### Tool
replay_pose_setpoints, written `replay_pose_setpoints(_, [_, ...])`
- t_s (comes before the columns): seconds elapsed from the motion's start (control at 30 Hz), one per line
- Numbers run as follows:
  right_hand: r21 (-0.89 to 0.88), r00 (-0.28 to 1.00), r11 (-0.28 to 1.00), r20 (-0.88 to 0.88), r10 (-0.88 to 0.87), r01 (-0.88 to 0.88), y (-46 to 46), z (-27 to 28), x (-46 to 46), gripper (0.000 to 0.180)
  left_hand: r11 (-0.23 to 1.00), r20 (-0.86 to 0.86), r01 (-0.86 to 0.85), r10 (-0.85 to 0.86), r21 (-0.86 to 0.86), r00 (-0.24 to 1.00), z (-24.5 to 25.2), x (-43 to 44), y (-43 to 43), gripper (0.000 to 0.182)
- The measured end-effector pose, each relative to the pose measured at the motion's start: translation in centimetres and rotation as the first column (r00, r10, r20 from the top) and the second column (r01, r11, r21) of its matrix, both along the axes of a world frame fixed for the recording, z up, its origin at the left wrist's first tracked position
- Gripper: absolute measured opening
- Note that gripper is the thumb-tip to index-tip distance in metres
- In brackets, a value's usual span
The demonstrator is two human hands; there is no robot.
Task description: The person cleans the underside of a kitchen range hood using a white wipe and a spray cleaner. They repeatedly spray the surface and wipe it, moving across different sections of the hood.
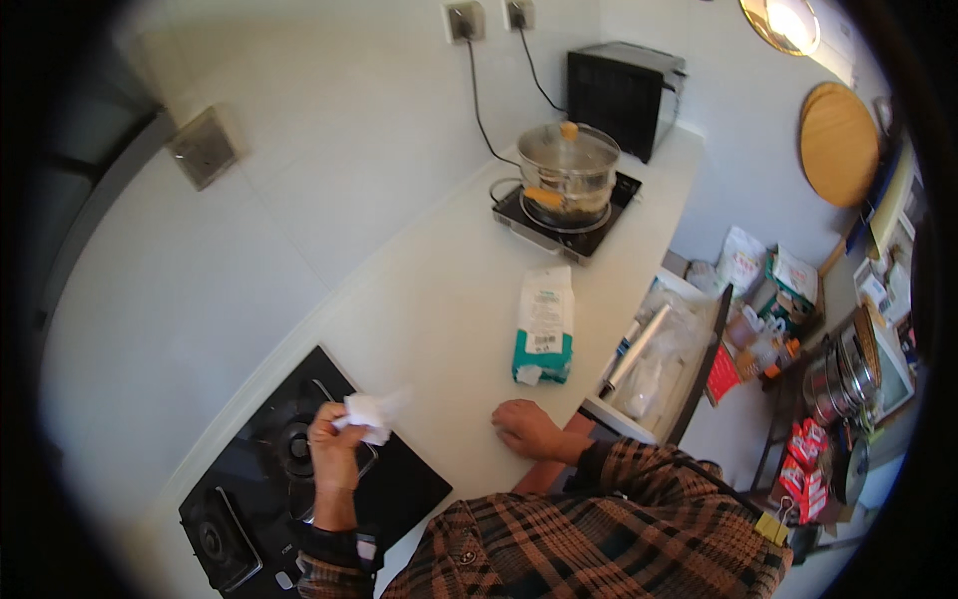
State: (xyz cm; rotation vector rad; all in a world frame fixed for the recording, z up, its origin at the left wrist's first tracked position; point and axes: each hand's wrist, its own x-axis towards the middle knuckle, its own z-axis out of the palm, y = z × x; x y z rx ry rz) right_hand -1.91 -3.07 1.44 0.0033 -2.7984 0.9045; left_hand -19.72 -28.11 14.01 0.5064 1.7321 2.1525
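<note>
My left hand (pixel 333 442) pinches a crumpled white tissue or wipe (pixel 368 416), its edge blurred, above the right side of a black gas hob (pixel 408 475). Curled and palm down, my right hand (pixel 528 428) rests on the white countertop (pixel 441 314) near its front edge; nothing shows in it, though the palm is hidden. Just beyond that hand lies a white and teal soft pack (pixel 545 326) bearing print, with a bit of white material at its near end.
A lidded glass pot (pixel 569 168) stands on a portable electric cooktop (pixel 516 213), whose cord runs along the wall. Behind is a black oven-like appliance (pixel 617 93). An open drawer (pixel 673 359) with plastic bags and a roll juts out on the right. Bags and boxes crowd the floor.
</note>
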Motion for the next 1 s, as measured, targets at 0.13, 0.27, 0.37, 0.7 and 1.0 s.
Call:
replay_pose_setpoints(0.13, [-0.441,0.981,0.896,-0.146,-0.125,0.048,-2.5,4.4,0.1,0.03,0.953,0.14,0.27,-0.25,-0.14,0.958,-3.8,3.9,1.5,0.016])
replay_pose_setpoints(0.27, [-0.44,0.983,0.895,-0.181,-0.012,-0.07,-4.4,6.7,-1.0,0.03,0.911,0.244,0.411,-0.394,-0.022,0.886,-5.0,6.3,2.2,0.03])
replay_pose_setpoints(0.37, [-0.408,0.984,0.91,-0.181,-0.005,-0.07,-5.3,6.7,-2.0,0.027,0.91,0.229,0.411,-0.412,0.052,0.882,-4.9,7.2,2.3,0.038])
replay_pose_setpoints(0.7, [-0.74,1.0,0.672,-0.012,0.025,-0.025,-5.9,8.1,-3.5,0.014,0.979,0.476,0.089,-0.167,0.181,0.864,-6.0,7.2,0.9,0.027])
replay_pose_setpoints(1.0, [-0.411,0.977,0.909,-0.212,-0.016,-0.074,-7.3,7.8,-4.8,0.01,0.958,0.541,0.12,-0.248,0.26,0.804,-6.9,7.4,1.2,0.02])
